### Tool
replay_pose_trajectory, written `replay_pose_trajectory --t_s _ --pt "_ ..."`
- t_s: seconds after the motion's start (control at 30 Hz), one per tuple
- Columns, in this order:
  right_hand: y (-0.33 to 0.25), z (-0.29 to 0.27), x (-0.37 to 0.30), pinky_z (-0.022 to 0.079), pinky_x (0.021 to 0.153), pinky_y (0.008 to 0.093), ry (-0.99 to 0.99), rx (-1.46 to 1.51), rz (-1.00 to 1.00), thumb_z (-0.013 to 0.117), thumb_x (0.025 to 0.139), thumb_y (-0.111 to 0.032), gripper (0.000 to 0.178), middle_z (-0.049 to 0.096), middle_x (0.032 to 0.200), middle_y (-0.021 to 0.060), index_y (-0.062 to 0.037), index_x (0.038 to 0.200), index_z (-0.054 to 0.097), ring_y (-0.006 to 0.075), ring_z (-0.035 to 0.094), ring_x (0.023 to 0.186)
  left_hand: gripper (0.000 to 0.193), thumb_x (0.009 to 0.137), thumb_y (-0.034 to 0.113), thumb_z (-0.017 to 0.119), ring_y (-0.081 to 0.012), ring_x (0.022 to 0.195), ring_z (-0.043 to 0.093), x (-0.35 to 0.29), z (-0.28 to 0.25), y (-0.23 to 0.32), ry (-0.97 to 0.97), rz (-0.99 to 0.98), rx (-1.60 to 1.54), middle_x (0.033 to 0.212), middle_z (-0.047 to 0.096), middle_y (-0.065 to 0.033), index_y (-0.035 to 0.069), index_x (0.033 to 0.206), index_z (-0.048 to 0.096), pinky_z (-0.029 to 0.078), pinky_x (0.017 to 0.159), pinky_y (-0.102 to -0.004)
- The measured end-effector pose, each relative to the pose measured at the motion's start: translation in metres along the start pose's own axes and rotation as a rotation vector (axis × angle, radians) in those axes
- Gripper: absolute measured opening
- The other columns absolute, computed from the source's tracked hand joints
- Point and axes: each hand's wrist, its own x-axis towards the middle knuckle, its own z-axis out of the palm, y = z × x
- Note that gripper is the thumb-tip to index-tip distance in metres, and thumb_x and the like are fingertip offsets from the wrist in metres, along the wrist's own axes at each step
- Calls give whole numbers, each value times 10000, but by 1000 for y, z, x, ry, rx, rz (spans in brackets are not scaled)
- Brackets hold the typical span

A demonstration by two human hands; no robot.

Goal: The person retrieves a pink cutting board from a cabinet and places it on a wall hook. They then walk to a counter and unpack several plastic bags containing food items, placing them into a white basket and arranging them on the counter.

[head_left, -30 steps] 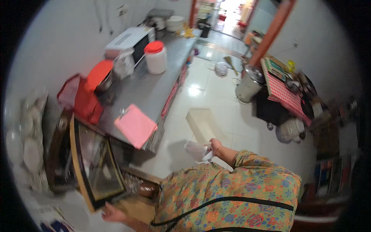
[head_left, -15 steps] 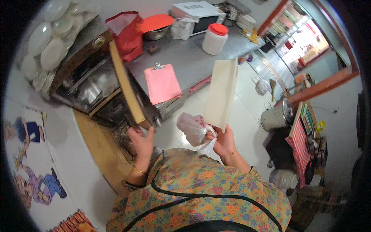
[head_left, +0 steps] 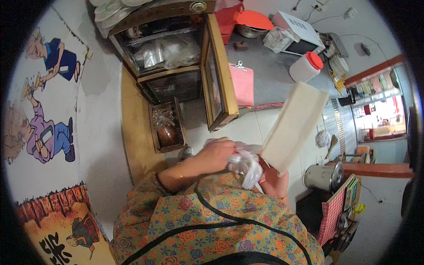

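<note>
My right hand (head_left: 275, 182) grips the lower end of a long cream tray-like piece (head_left: 295, 128), which has raised side edges and tilts up and away to the right. A white translucent plastic bag (head_left: 248, 170) hangs bunched in front of me, also held at that hand. My left hand (head_left: 217, 154) is closed on the bag's gathered part; its fingertips are partly hidden. What the bag contains cannot be made out. Beyond my left hand stands the open glass door (head_left: 216, 84) of a wooden cabinet (head_left: 168, 57) with plastic-wrapped things inside.
A pink clipboard (head_left: 242, 86) lies on the grey counter (head_left: 269, 66), near a white jar with a red lid (head_left: 306, 67) and a microwave (head_left: 297, 33). Below the cabinet is an open box (head_left: 170, 128) with a brown jar. A metal pot (head_left: 322, 176) stands at the right.
My left hand has moved right from the cabinet door to the bag, and the door now stands wide open. My view has turned left. The cream piece tilts further right.
</note>
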Motion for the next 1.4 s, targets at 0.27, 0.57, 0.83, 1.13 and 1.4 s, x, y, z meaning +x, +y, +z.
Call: replay_pose_trajectory --t_s 0.27,0.57,0.83,1.13,1.4 --pt "-9 -68 57 580 787 353 360 194 2 522 982 -360 481 620 1055 183 84 1156 584 289 630 886 316 1044 104 453 -314 1162 612 -154 -74 -107 807 -802 -956 1332 610 -111 60 1337 564 511 993 -484" --pt "34 -147 77 581 746 333 654 307 62 553 946 -429 574 571 1100 209 92 1186 544 281 606 914 491 1065 209 453 -385 1349 480 -127 -134 -297 1158 -689 -1396 1503 460 -151 70 1522 341 429 1071 -614" --pt "48 -161 27 571 765 346 864 429 -81 459 980 -544 723 568 1115 204 120 1260 503 298 592 958 472 1081 220 401 -427 1355 456 53 -215 -452 1241 -580 -1729 1504 443 -188 40 1513 340 358 1126 -646" --pt "79 -123 -33 525 705 372 1054 415 -117 336 1015 -585 748 623 998 179 99 1201 576 261 582 788 501 1072 268 374 -383 1344 396 192 -265 -613 1179 -547 -1663 1478 359 -216 57 1515 273 365 1092 -571" --pt "84 -140 -23 543 733 372 954 385 -128 422 989 -435 536 641 956 166 59 1091 604 264 616 829 385 1011 211 515 -292 1115 592 168 -251 -648 816 -618 -1589 1228 602 -144 47 1360 519 505 955 -428"
